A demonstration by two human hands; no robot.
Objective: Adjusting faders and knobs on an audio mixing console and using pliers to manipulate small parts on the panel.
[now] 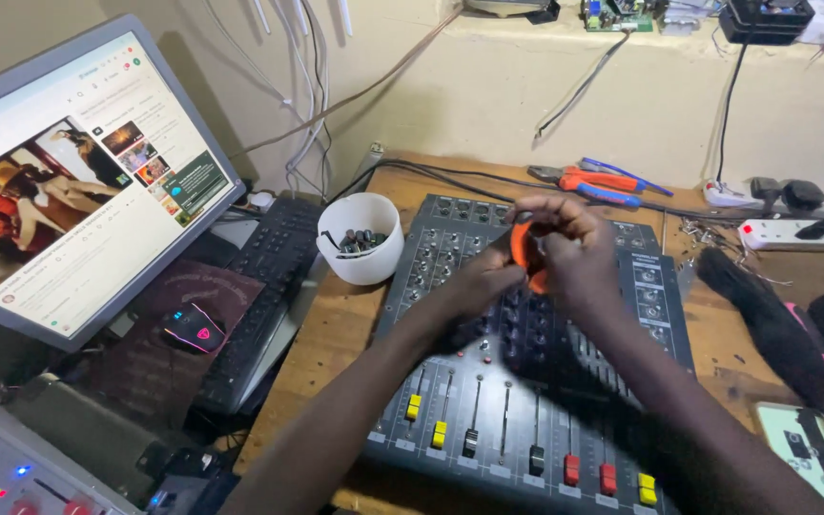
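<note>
Both hands together above the far half of a grey audio mixer. Left hand and right hand clasped around a small orange object, fingers curled over it from both sides, its exact kind hard to tell. Just left of the mixer, a white cup holding small dark parts. Farther left, a black keyboard, a glowing mouse and a lit monitor. Far right, orange-handled pliers.

Mixer lies on table before you. Cup sits just left of mixer, keyboard and mouse farther left, pliers behind mixer.
</note>
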